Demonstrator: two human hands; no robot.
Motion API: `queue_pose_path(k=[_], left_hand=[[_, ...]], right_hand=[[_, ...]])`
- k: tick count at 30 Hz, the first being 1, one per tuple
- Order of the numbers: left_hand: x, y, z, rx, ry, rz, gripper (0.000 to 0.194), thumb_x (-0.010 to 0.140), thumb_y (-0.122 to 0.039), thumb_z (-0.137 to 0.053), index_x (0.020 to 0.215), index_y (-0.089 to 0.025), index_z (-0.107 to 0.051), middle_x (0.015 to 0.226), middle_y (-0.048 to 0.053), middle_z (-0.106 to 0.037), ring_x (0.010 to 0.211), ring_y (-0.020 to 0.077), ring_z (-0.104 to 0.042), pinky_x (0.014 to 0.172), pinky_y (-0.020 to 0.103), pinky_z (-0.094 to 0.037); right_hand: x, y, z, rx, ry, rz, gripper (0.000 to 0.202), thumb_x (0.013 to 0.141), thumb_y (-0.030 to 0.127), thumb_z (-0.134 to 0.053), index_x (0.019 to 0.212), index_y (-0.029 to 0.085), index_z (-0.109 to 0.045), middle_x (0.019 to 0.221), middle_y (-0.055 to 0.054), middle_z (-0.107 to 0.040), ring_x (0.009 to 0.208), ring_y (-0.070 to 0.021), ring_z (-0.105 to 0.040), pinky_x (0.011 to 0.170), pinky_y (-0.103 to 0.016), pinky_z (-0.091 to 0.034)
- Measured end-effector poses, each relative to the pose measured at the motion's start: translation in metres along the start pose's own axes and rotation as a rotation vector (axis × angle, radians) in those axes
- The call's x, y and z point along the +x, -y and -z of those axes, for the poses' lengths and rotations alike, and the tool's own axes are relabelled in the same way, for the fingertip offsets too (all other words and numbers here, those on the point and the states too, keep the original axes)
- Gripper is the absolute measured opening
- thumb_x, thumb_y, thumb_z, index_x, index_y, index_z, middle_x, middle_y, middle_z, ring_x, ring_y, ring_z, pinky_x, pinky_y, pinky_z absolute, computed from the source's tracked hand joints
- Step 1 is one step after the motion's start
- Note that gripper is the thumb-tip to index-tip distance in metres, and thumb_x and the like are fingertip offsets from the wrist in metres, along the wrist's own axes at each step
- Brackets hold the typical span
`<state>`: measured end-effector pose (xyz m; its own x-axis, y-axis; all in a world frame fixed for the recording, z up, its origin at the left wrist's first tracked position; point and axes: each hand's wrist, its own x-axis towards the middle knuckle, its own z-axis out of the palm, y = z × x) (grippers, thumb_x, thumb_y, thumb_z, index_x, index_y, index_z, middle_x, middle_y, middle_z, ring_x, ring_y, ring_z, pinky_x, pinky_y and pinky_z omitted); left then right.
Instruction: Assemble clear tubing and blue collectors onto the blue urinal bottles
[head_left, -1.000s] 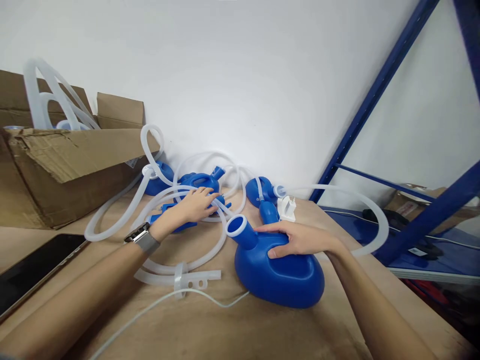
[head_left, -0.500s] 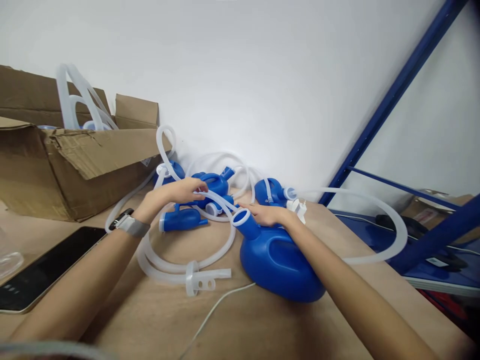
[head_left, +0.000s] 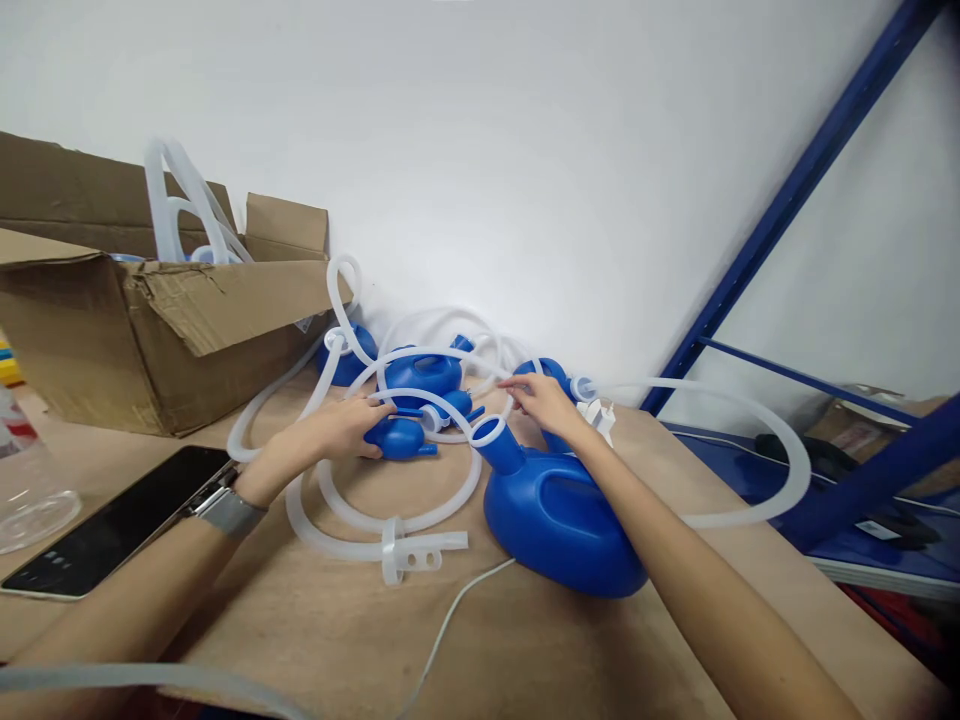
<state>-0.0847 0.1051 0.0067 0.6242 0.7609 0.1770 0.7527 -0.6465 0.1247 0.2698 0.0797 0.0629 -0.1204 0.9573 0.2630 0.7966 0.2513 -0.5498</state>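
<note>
My left hand (head_left: 341, 428) is closed round the end of a small blue bottle-shaped part (head_left: 401, 439), under a loop of clear tubing. My right hand (head_left: 536, 400) pinches a length of clear tube (head_left: 457, 357) behind the large blue jug. That large blue jug (head_left: 562, 525) lies nearest me, its white-rimmed neck tilted up to the left. A coiled tube with a clear clip (head_left: 393, 550) rests in front of my left hand. Behind my hands lie another blue jug (head_left: 424, 373) and a small blue part with a white collar (head_left: 452, 408).
An open cardboard box (head_left: 225, 320) with tubes stands at the left. A black tablet (head_left: 120, 520) and a clear plastic cup (head_left: 34, 490) lie before it. A blue metal rack (head_left: 795, 180) rises at the right. A thin white cable (head_left: 450, 620) crosses the table.
My left hand has moved left and down, from the tubing onto the small blue part. My right hand has risen, lifting a tube. The view has shifted slightly.
</note>
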Motion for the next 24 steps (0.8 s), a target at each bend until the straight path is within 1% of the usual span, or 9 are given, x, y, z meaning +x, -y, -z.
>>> queue_pose_path(k=[3,5,7,10,14,18,20,22,24], left_hand=[[-0.001,-0.005,-0.004,0.014,-0.129,-0.137,0.051,0.085,-0.050,-0.074,0.127,-0.022,-0.068,0.125,0.012,-0.068,0.121,0.0316,-0.058,0.107,0.044,-0.047],[-0.002,-0.007,-0.009,0.032,-0.241,-0.213,0.052,0.088,-0.056,-0.070,0.126,-0.021,-0.069,0.120,0.012,-0.070,0.122,0.0311,-0.055,0.113,0.049,-0.041],[-0.002,-0.008,-0.015,0.050,-0.311,-0.267,0.052,0.091,-0.059,-0.066,0.125,-0.020,-0.070,0.117,0.012,-0.070,0.121,0.0302,-0.055,0.116,0.052,-0.037],[-0.003,-0.010,-0.020,0.018,-0.352,-0.305,0.049,0.095,-0.059,-0.060,0.123,-0.020,-0.070,0.115,0.012,-0.070,0.116,0.0283,-0.057,0.112,0.049,-0.042],[-0.007,-0.017,-0.015,-0.221,-0.457,-0.227,0.044,0.099,-0.055,-0.055,0.122,-0.020,-0.066,0.115,0.008,-0.070,0.109,0.0224,-0.064,0.098,0.036,-0.053],[-0.013,-0.031,-0.005,-0.435,-0.564,-0.025,0.041,0.091,-0.059,-0.064,0.105,-0.021,-0.070,0.107,0.005,-0.074,0.098,0.0206,-0.069,0.091,0.033,-0.056],[-0.014,-0.037,-0.002,-0.568,-0.579,0.113,0.043,0.087,-0.061,-0.067,0.101,-0.021,-0.072,0.105,0.005,-0.075,0.097,0.0216,-0.070,0.089,0.033,-0.057],[-0.013,-0.040,-0.001,-0.724,-0.586,0.241,0.046,0.083,-0.064,-0.068,0.096,-0.020,-0.072,0.105,0.005,-0.076,0.092,0.0218,-0.071,0.081,0.032,-0.058],[-0.012,-0.040,-0.003,-0.831,-0.608,0.334,0.049,0.079,-0.066,-0.071,0.093,-0.020,-0.071,0.106,0.006,-0.076,0.087,0.0209,-0.070,0.074,0.029,-0.056]], right_hand=[[-0.002,0.003,0.009,0.091,-0.185,-0.051,0.040,0.099,0.027,-0.048,0.128,0.014,-0.071,0.084,-0.010,-0.073,0.077,-0.0206,-0.072,0.075,-0.033,-0.058],[-0.004,0.002,0.016,0.187,-0.285,-0.081,0.044,0.100,0.031,-0.046,0.135,0.014,-0.066,0.081,-0.009,-0.072,0.074,-0.0196,-0.072,0.072,-0.032,-0.059],[-0.006,0.001,0.024,0.352,-0.419,-0.095,0.045,0.097,0.033,-0.051,0.135,0.014,-0.065,0.082,-0.008,-0.070,0.072,-0.0184,-0.070,0.064,-0.029,-0.057],[-0.011,-0.002,0.035,0.616,-0.628,-0.063,0.043,0.085,0.032,-0.064,0.124,0.016,-0.069,0.085,-0.005,-0.066,0.066,-0.0147,-0.064,0.049,-0.022,-0.045],[-0.020,-0.003,0.047,0.758,-0.756,0.017,0.041,0.078,0.030,-0.067,0.118,0.019,-0.069,0.087,-0.002,-0.059,0.063,-0.0099,-0.058,0.043,-0.018,-0.035],[-0.029,0.000,0.066,0.873,-0.842,0.042,0.053,0.075,0.024,-0.071,0.126,0.026,-0.058,0.086,0.002,-0.053,0.061,-0.0089,-0.056,0.044,-0.017,-0.037],[-0.033,0.003,0.077,1.014,-0.855,0.024,0.052,0.073,0.021,-0.071,0.121,0.028,-0.053,0.082,0.004,-0.052,0.059,-0.0087,-0.053,0.045,-0.018,-0.038],[-0.038,0.006,0.087,1.148,-0.752,-0.008,0.034,0.077,0.024,-0.071,0.106,0.025,-0.053,0.076,0.005,-0.049,0.055,-0.0081,-0.048,0.046,-0.019,-0.037],[-0.042,0.010,0.092,1.231,-0.533,-0.040,0.018,0.083,0.028,-0.068,0.095,0.022,-0.055,0.072,0.004,-0.045,0.055,-0.0082,-0.044,0.049,-0.020,-0.039]])
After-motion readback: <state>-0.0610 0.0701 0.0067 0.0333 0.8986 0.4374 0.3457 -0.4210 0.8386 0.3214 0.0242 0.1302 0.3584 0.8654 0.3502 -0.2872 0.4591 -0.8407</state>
